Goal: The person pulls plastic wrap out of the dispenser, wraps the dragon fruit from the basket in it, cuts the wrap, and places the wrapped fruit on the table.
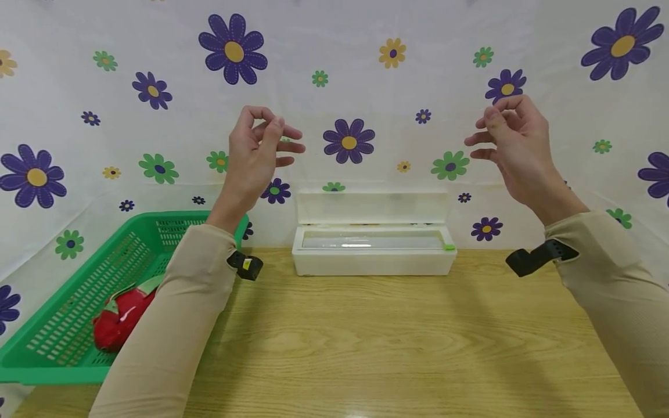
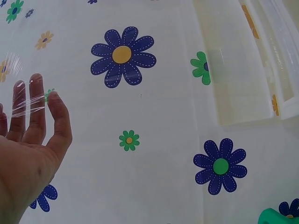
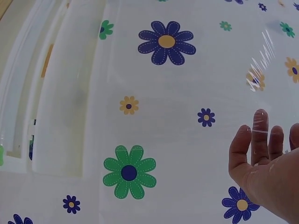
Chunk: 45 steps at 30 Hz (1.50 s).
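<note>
A clear sheet of cling film [image 2: 29,106] stretches between my raised hands; only its glints and creases show, in both wrist views. My left hand [image 1: 256,152] pinches one side between thumb and forefinger, the other fingers loosely extended. On the far side my right hand [image 1: 522,148] pinches the film likewise. Both hands are up in front of the backdrop, well apart. Below and between them stands a white cling film box [image 1: 373,264], its lid [image 1: 373,208] raised and a pale roll [image 1: 340,239] inside. A green slider [image 1: 449,247] sits at its right end.
At the left a green basket [image 1: 52,374] holds a red, green-scaled fruit like a dragon fruit [image 1: 125,316], partly behind my left sleeve. The wooden table [image 1: 366,348] ends at a flower-printed white sheet [image 1: 397,93]. Each wrist wears a black strap camera.
</note>
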Tool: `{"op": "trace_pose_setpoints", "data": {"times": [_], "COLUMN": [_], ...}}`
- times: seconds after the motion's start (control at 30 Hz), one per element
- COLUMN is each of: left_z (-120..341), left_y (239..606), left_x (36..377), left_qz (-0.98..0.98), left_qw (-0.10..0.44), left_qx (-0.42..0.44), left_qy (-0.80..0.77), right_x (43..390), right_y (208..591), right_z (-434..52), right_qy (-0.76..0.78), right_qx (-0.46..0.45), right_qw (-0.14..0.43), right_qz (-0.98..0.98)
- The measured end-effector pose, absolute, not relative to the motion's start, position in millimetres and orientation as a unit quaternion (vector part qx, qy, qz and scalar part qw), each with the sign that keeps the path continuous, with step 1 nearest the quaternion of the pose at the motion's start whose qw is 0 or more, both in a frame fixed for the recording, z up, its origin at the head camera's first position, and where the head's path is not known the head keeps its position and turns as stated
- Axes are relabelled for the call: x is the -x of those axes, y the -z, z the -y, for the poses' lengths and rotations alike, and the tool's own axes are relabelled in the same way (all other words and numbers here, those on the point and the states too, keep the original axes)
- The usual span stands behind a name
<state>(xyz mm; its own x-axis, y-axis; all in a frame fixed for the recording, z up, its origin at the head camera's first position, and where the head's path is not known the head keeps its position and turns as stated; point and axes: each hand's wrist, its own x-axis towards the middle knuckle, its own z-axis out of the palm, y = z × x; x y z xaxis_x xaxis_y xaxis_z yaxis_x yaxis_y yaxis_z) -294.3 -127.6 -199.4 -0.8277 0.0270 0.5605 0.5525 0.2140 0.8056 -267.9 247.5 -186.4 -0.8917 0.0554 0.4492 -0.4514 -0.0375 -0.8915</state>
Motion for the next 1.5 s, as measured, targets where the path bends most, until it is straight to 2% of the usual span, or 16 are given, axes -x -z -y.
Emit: {"op": "trace_pose_setpoints", "data": {"times": [1.5], "left_z": [130.5], "left_y": [186.7], "left_x": [285.8], "left_qz": [0.74], "left_qw": [0.244], "left_qx": [0.206], "left_qy": [0.592], "right_x": [261.3], "right_y": [170.3], "right_z": [-243.9], "right_qy": [-0.741], "right_qx": [-0.138], "right_qw": [0.179], "right_qz": [0.632]}}
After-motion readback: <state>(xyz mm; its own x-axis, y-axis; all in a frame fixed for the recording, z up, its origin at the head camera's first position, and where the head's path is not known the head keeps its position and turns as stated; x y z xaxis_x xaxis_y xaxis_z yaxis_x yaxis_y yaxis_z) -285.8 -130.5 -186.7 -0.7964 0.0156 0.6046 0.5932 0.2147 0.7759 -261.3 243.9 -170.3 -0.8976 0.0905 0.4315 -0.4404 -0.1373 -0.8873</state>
